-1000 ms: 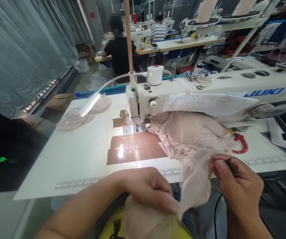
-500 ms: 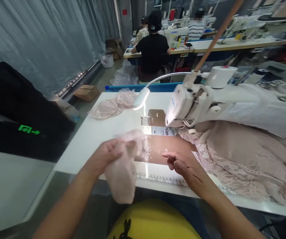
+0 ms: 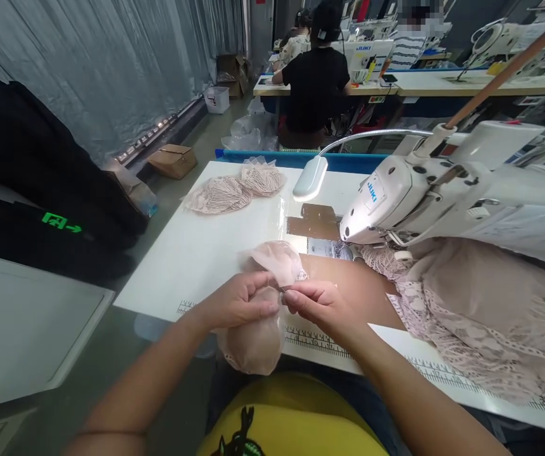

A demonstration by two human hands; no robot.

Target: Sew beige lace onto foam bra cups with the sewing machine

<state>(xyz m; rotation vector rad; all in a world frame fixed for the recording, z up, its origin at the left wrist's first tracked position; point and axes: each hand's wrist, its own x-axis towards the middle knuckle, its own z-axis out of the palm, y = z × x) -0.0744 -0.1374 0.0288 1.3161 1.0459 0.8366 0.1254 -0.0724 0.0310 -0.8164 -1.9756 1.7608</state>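
A pair of pale pink, sheer bra cups [image 3: 253, 345] hangs from my left hand [image 3: 241, 301], which pinches it where the two cups meet. One cup droops over the table's front edge; the other rests above the tabletop. My right hand [image 3: 317, 304] is closed at that same middle point, its thumb and fingertip together. A tiny, shiny, thin thing shows at its fingertips, too small to name. Right of my hands stands a white sewing machine [image 3: 371, 196], with a large pile of beige lace fabric [image 3: 481, 304] under its arm.
More lace cups [image 3: 225, 193] lie at the table's far left. A lamp [image 3: 311, 177] on a bent neck hangs over the white table [image 3: 177, 253]. A printed ruler [image 3: 319, 342] runs along the front edge. A co-worker in black [image 3: 314, 82] sits ahead, and a cardboard box [image 3: 172, 160] stands on the floor.
My right hand has moved left to meet my left hand at the middle of the cups. The left hand has shifted slightly right with them. The view has turned a little left.
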